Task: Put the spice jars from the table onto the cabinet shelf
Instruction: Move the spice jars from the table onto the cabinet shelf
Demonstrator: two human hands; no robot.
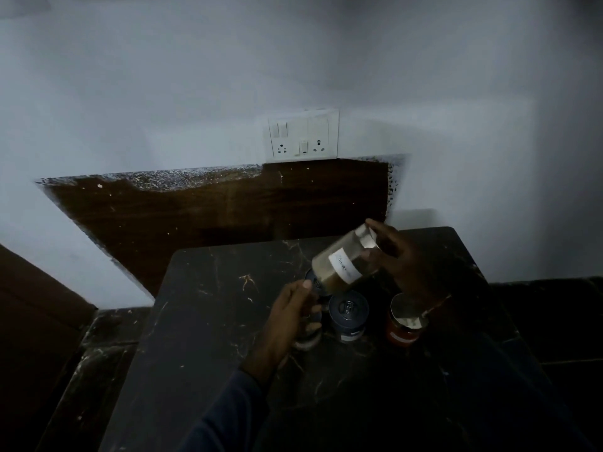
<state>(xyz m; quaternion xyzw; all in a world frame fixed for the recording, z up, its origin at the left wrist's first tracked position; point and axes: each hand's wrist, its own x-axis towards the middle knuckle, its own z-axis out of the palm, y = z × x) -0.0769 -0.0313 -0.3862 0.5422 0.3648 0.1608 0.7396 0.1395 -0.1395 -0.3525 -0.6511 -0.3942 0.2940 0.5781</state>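
Above the dark surface (212, 305), a labelled spice jar (342, 262) is held tilted by the right hand (404, 262); a second jar (308, 336) is gripped by the left hand (290, 318), beside a dark-lidded jar (348, 316) and a red jar (403, 326).

The held jar (342, 265) hangs over the table (212, 321), socket panel (303, 135) behind.

Dim, grainy frame; wall (195, 93) palest, upper centre; lower right near black; jar lid (370, 238) glints; wide-angle bend at edges.
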